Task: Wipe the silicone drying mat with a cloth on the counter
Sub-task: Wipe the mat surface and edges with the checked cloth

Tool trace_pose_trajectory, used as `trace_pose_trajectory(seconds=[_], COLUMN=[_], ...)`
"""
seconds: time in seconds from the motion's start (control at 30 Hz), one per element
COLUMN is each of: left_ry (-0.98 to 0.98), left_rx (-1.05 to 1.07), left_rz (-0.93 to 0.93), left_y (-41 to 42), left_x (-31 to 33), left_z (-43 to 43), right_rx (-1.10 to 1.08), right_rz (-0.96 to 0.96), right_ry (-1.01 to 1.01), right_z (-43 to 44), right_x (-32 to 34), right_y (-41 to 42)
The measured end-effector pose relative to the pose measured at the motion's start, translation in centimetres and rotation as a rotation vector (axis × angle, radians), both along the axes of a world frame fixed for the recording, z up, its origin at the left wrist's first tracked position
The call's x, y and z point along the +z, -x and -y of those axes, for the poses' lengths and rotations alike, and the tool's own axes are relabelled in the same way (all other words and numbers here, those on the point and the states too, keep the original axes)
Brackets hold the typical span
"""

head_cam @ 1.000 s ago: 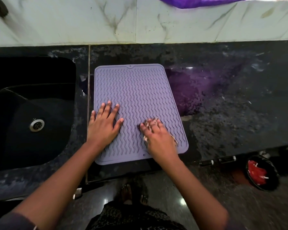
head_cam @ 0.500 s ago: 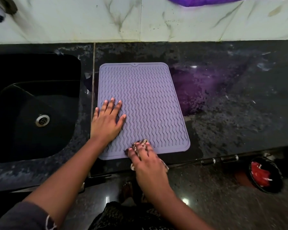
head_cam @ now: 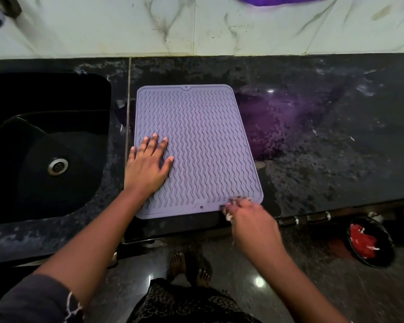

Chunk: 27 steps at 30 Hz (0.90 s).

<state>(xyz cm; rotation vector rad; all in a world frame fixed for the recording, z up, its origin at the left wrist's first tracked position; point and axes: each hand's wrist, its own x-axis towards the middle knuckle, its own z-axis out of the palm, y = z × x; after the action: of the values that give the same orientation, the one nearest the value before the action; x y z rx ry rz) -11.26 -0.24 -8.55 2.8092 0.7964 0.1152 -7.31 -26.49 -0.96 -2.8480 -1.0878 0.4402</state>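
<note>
One silicone drying mat [head_cam: 203, 145], lilac, wavy-ribbed, flat on the dark bench [head_cam: 313, 159] just right of the black sink [head_cam: 44, 145]. Left hand [head_cam: 147, 166]: palm down on the mat's near-left part, fingers [head_cam: 153, 143] spread wide. Right hand [head_cam: 250, 220]: at the mat's near-right corner, blurred, fingers closed around a bunched cloth [head_cam: 229, 215], mostly hidden. Black bowl [head_cam: 383, 259] with red contents on the floor, lower right.

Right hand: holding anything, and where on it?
The right hand grips a bunched cloth under its fingers at the mat's near right corner. Which part of the cloth cannot be told.
</note>
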Motion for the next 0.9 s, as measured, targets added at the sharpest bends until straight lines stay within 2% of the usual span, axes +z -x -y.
trace_pose_trajectory(seconds=[0.13,0.27,0.4,0.5,0.63,0.77,0.9], left_ry=[-0.014,-0.014,-0.006,0.021,0.088,0.129,0.083], left_rx=[0.014,0.023,0.031,0.016,0.009,0.037,0.025], left_rz=[-0.007,-0.017,-0.028,-0.032,0.013,0.159,0.132], left_y=[0.0,-0.1,-0.2,-0.1,-0.5,-3.2,-7.4], left_x=[0.1,0.2,0.3,0.5,1.9,3.4,3.2], left_z=[0.1,0.3,0.3,0.3,-0.9,-6.0,-11.4], right_rx=[-0.058,0.047,0.017,-0.106,-0.214,-0.253,-0.224], right_rz=[0.037,0.015,-0.117,-0.28,-0.352,-0.238,-0.014], right_ry=[-0.136,0.03,0.058,-0.078,-0.306,-0.433,-0.539], right_z=[-0.9,-0.4,-0.1,-2.7,-8.6,-16.8,-25.2], right_x=[-0.3,-0.9,1.6,3.3,3.8,3.6,2.2], right_y=[-2.9,-1.5,-2.1,-3.9,-6.8,-11.5,-16.1])
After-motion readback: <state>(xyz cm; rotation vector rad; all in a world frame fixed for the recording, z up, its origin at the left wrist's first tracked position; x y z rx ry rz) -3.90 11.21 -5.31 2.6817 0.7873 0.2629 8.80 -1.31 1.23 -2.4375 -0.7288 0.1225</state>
